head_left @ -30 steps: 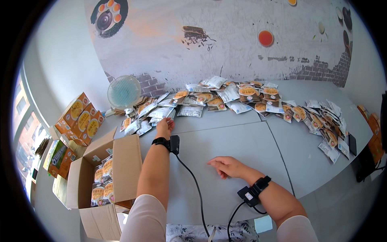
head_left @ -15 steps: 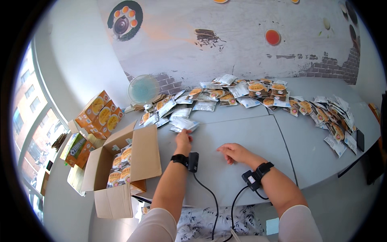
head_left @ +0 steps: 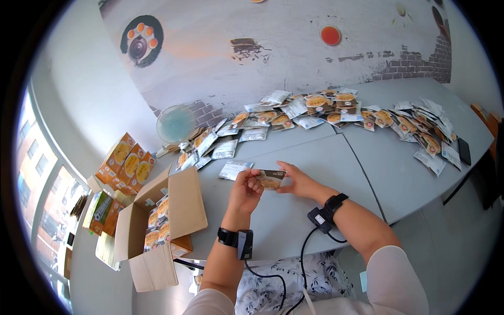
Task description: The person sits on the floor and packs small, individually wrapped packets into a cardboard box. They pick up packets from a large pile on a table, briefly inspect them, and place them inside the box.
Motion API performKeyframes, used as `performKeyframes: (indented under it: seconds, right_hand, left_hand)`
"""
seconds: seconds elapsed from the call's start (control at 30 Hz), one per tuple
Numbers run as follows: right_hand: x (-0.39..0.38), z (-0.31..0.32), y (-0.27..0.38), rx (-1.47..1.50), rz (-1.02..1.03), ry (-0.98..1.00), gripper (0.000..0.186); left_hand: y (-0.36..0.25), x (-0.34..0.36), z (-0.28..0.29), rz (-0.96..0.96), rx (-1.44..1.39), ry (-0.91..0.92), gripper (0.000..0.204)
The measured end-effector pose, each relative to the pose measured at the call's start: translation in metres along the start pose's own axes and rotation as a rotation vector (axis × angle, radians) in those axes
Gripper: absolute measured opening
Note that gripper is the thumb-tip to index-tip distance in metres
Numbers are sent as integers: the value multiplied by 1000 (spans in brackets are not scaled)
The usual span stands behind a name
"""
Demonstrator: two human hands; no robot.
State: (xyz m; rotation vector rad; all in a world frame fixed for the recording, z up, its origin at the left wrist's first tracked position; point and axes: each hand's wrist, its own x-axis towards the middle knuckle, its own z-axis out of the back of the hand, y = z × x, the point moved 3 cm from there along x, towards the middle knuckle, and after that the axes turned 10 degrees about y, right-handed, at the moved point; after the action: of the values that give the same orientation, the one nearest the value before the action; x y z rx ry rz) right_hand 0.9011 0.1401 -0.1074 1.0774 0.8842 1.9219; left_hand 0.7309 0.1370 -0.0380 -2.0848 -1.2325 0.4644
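A food packet [head_left: 271, 180] with a brown face and a picture of a bowl is held up between my hands over the near part of the table. My left hand [head_left: 247, 193] has its fingers curled, closed on the packet's left end. At the other end, the thumb and fingers of my right hand [head_left: 300, 181] grip the packet's right edge. Just behind my left hand a pale packet [head_left: 232, 170] lies flat on the table. To the left stands an open cardboard box [head_left: 188, 202] with brown packets [head_left: 157, 227] in rows inside.
A long heap of packets [head_left: 294, 109] spreads along the back of the table, with another pile [head_left: 420, 128] at the right beside a black phone [head_left: 464, 151]. A round fan [head_left: 176, 124] stands at the back left. Orange cartons [head_left: 126, 163] sit by the window. Cables [head_left: 284, 281] hang from my wrist devices.
My left hand has taken a packet from the table and drawn it back to the right. My right hand has come up to grip its other end. The whole view has shifted slightly.
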Motion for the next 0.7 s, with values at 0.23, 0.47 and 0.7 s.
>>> performKeyframes:
  seconds: [0.23,0.47,0.7]
  right_hand:
    - [2,-10,16,128,-112,324,55]
    - [2,-8,27,69,-189,281,48]
    - [3,-13,15,214,-108,233,47]
  left_hand:
    - [15,13,4,26,-206,192,19]
    - [2,15,23,3,-61,179,25]
    - [-15,17,72,-285,379,-107,31]
